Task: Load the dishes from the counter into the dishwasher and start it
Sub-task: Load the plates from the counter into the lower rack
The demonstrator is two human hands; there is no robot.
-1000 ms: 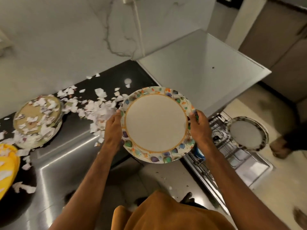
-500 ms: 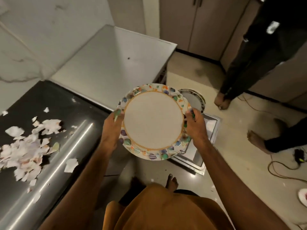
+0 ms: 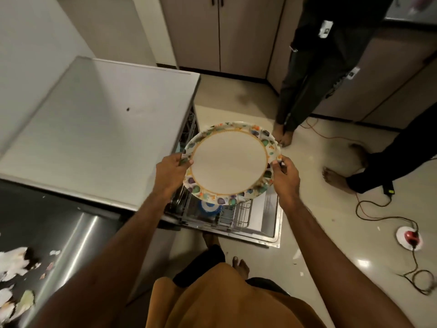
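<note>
the round plate with a plain white centre and a colourful patterned rim (image 3: 229,165) hangs in the air, nearly flat and face up, over the open dishwasher (image 3: 269,216) and its pulled-out wire rack (image 3: 240,215). the left hand (image 3: 171,172) pinches the rim at one side, thumb on top. the right hand (image 3: 285,174) pinches the opposite side. the rack lies below both hands, and neither looks nearer to it. being round, the plate has no long axis to line up. what matters is its flat face, which i judge must tip up on edge to stand between the tines.

the plate itself hides most of the rack, so free slots cannot be seen. a blue round item (image 3: 209,207) shows partly under the near rim, but i cannot tell what it is. the controls are out of view. the black counter (image 3: 47,209) with torn paper scraps (image 3: 11,259) is cut off at the left, so which dishes remain cannot be told.
</note>
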